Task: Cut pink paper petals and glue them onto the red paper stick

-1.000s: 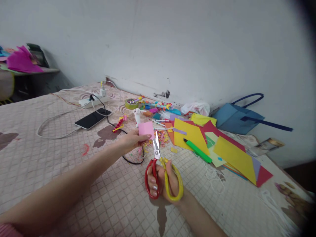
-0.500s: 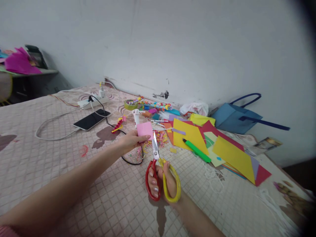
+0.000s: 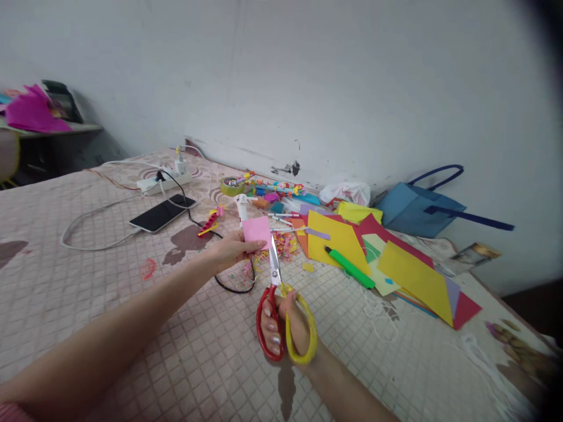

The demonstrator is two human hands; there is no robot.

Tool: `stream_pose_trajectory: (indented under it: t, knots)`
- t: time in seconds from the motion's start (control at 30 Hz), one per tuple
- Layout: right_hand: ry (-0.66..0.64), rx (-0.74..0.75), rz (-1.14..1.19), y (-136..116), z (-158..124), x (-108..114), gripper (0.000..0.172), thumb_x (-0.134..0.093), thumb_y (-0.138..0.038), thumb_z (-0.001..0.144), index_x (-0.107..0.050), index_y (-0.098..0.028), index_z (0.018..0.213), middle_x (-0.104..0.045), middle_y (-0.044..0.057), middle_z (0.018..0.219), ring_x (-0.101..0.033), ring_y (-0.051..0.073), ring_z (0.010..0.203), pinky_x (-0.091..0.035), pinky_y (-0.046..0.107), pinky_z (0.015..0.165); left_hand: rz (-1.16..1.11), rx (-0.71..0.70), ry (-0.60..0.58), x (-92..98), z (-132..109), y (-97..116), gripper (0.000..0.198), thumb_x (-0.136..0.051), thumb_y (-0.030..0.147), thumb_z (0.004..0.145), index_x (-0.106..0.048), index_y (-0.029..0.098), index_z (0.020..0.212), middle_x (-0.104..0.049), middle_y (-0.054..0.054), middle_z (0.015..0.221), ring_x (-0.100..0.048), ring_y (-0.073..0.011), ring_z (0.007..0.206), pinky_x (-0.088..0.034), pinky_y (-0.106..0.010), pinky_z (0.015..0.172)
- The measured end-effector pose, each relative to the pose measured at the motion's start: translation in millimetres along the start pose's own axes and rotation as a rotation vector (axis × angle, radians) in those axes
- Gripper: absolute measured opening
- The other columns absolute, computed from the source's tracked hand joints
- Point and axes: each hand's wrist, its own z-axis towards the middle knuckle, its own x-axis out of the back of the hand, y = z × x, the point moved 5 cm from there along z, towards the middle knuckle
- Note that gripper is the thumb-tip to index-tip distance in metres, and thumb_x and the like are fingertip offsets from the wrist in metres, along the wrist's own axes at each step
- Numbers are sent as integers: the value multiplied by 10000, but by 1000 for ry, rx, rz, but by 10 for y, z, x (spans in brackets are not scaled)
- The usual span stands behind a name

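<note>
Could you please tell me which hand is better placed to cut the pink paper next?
Probably the right hand: it holds the red-and-yellow scissors, whose blade tips point up beside the right edge of the pink paper. The left hand pinches that paper, so it seems better for steadying.

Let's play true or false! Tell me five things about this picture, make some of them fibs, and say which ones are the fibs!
1. The left hand holds a square of pink paper. True.
2. The right hand holds a spoon. False: it holds scissors.
3. The scissors have one red handle and one yellow handle. True.
4. A blue bag is by the wall. True.
5. The phone is inside the blue bag. False: it lies on the tablecloth.
</note>
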Motion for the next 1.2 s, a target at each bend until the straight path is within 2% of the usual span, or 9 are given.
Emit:
stream_pose_trajectory:
  t: [0.1, 0.27, 0.47, 0.67, 0.9, 1.2]
  knots:
    - [-3, -8, 13, 26, -9, -6, 630, -529, -797, 550, -456, -183, 668, -397, -93, 447, -311, 36, 302, -339, 155, 272, 4, 16, -1, 5, -2, 10, 248, -780, 179, 607, -621, 98, 778, -617, -7, 668, -523, -53, 545, -430, -170, 539]
    - [57, 32, 87, 41, -58, -12, 568, -543, -727, 647, -506, -164, 712, -430, -77, 491, -339, 31, 342, -353, 139, 310, 11, 34, -7, 19, 1, 18, 271, -794, 176, 586, -628, 93, 784, -613, -9, 663, -519, -51, 543, -430, -166, 540]
    - [-1, 2, 75, -1, -40, -57, 592, -524, -752, 637, -518, -162, 693, -440, -67, 475, -360, 50, 339, -376, 166, 298, 53, 13, -20, -21, -17, 4, 274, -799, 213, 574, -627, 106, 758, -599, 8, 662, -504, -53, 551, -407, -178, 537]
    - [14, 12, 63, -27, -40, -36, 585, -520, -744, 651, -513, -160, 687, -432, -66, 482, -346, 45, 339, -369, 162, 300, 112, 10, -55, -50, -12, -42, 265, -796, 246, 577, -623, 97, 710, -580, 10, 624, -483, -57, 534, -367, -187, 502]
    - [56, 56, 72, -26, -63, -34, 586, -441, -748, 703, -498, -165, 700, -412, -68, 501, -341, 42, 352, -340, 149, 308, 38, 51, -60, -21, 9, -69, 265, -792, 252, 592, -645, 106, 756, -625, -10, 676, -518, -59, 562, -402, -185, 536]
    - [68, 75, 62, -1, -59, -34, 584, -490, -753, 662, -488, -170, 693, -406, -79, 491, -329, 35, 337, -326, 145, 293, 45, 62, -93, 4, 23, -63, 234, -769, 284, 629, -662, 100, 724, -640, -28, 664, -534, -65, 568, -426, -180, 548]
